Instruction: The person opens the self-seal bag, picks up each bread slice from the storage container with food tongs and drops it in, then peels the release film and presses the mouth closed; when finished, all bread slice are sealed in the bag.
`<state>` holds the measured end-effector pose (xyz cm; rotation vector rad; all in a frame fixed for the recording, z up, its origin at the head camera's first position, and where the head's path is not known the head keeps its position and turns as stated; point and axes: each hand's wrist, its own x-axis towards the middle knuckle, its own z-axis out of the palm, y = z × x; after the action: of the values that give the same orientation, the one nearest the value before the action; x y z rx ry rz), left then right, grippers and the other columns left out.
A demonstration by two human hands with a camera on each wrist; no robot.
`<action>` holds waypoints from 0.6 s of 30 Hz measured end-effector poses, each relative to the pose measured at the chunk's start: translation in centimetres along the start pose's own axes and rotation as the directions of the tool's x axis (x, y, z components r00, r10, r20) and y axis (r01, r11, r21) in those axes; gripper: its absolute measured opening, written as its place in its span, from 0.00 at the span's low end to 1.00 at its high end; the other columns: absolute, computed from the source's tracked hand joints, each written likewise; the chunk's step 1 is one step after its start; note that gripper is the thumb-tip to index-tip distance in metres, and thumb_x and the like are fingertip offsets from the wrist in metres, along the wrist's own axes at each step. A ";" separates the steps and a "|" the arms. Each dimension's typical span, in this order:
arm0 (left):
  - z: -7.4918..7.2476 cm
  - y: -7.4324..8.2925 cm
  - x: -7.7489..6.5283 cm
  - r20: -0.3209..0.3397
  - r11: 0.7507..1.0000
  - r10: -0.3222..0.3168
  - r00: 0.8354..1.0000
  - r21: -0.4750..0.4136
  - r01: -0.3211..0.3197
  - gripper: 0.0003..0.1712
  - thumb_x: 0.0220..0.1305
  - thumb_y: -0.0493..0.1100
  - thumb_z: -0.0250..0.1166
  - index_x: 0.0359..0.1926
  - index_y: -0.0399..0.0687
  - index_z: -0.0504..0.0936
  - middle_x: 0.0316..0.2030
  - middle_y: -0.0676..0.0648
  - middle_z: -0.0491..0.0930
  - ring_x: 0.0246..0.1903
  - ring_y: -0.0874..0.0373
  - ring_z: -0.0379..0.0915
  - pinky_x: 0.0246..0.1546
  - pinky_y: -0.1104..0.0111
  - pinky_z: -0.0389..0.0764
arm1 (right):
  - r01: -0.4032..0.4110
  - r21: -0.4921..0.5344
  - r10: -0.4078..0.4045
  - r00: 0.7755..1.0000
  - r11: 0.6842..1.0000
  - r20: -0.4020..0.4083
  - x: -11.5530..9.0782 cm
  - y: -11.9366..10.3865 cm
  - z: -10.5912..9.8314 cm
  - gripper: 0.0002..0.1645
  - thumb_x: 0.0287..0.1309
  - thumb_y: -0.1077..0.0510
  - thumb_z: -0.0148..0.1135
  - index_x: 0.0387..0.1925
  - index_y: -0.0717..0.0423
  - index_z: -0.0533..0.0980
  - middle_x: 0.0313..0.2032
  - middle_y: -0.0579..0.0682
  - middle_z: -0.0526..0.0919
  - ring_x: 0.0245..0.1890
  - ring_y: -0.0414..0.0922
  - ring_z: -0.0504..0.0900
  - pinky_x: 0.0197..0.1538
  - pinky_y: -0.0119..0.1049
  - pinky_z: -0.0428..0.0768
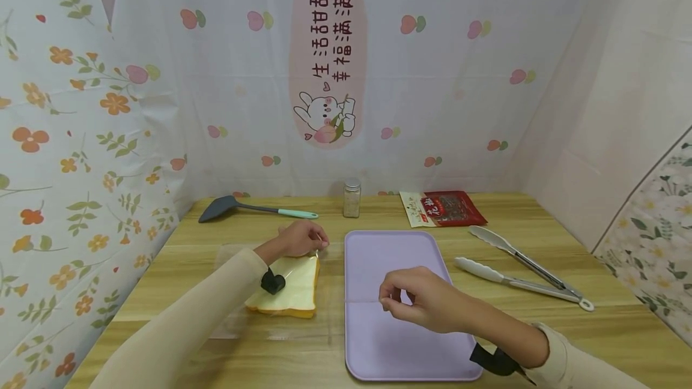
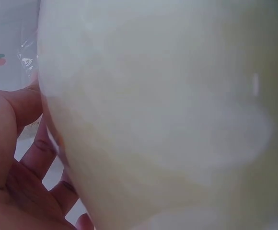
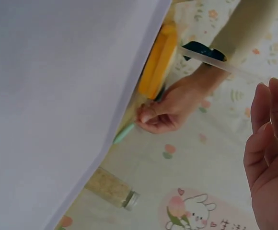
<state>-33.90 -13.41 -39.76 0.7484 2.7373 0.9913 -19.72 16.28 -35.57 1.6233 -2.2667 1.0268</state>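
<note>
A thick slice of bread (image 1: pixel 297 293) with an orange crust lies left of centre, with clear film glinting over it. The film belongs to a clear plastic bag (image 1: pixel 232 326) spread flat on the table. At the slice's far edge my left hand (image 1: pixel 296 239) pinches the film between thumb and fingers. Pale bread (image 2: pixel 153 105) fills most of the left wrist view, beside the left fingers. Above the lilac tray (image 1: pixel 394 257), my right hand (image 1: pixel 424 299) hangs with loosely curled fingers and nothing visible in them. A translucent strip (image 3: pixel 215 62) passes near its fingertips in the right wrist view.
A grey spatula (image 1: pixel 259 207) with a mint handle lies at the back left. A small jar (image 1: pixel 352 198) stands at the back middle, and a red spice packet (image 1: pixel 449 209) lies to its right. Metal tongs (image 1: pixel 519 284) lie spread right of the tray.
</note>
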 end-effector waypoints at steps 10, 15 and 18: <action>0.1 -0.1 0.1 -0.002 1.000 -0.007 1.000 0.012 0.007 0.05 0.67 0.42 0.67 0.35 0.49 0.89 0.22 0.52 0.84 0.25 0.62 0.75 0.59 0.26 0.37 | 0.114 0.013 -0.113 0.991 0.993 -0.077 -1.2 -2.2 -1.6 0.10 0.65 0.66 0.61 0.37 0.47 0.74 0.29 0.39 0.79 0.29 0.31 0.75 0.26 0.18 0.70; 0.1 0.0 0.1 0.002 1.000 -0.011 1.000 0.014 0.011 0.05 0.67 0.42 0.67 0.36 0.49 0.89 0.22 0.53 0.83 0.25 0.62 0.75 0.60 0.26 0.36 | 0.219 0.040 -0.213 0.970 0.975 -0.116 -1.4 -3.4 -2.3 0.05 0.68 0.66 0.58 0.36 0.52 0.73 0.30 0.42 0.79 0.29 0.32 0.75 0.26 0.17 0.70; 0.1 -0.1 0.1 0.003 1.000 -0.008 1.000 0.014 0.008 0.05 0.67 0.41 0.67 0.35 0.49 0.89 0.23 0.53 0.84 0.26 0.62 0.76 0.60 0.26 0.35 | 0.264 0.060 -0.256 0.960 0.963 -0.114 -1.4 -4.4 -2.8 0.04 0.69 0.66 0.56 0.36 0.55 0.72 0.30 0.43 0.79 0.28 0.32 0.76 0.26 0.16 0.69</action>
<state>-34.00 -13.37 -39.86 0.7398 2.7450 0.9693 -15.93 18.34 -32.33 1.7919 -1.9058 1.1110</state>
